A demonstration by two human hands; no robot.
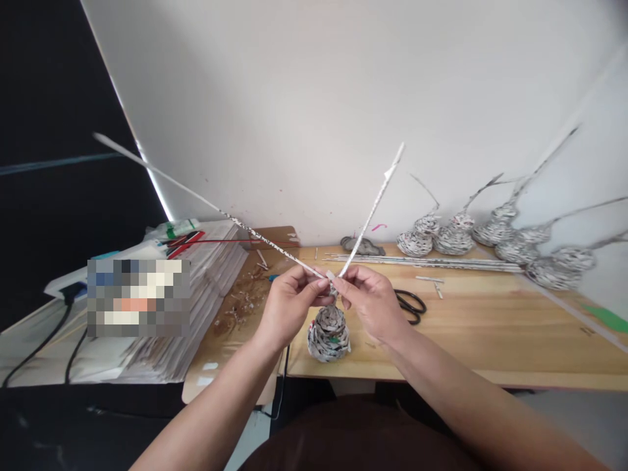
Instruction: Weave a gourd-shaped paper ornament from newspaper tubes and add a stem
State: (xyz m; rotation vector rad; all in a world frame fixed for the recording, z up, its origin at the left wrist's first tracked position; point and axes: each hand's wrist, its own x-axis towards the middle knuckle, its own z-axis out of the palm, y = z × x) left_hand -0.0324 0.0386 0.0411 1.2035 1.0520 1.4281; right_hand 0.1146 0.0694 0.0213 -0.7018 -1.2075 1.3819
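Observation:
A small gourd-shaped figure woven from rolled newspaper (328, 333) hangs or stands just below my hands, near the front edge of the table. Two long paper sticks rise from its top in a V: the left paper stick (265, 241) slants far up to the left, the right paper stick (371, 210) up to the right. My left hand (290, 302) pinches the base of the left stick. Close beside it, my right hand (371, 299) pinches at the base of the right stick. The fingertips nearly meet and partly hide the crossing.
Several finished woven paper gourds (454, 235) stand at the back right. Thin paper sticks (422, 263) lie along the wall. Black-handled scissors (411, 306) rest right of my hand. A grey lump (363, 246) sits behind. Stacked paper (216, 261) fills the left, with cables nearby.

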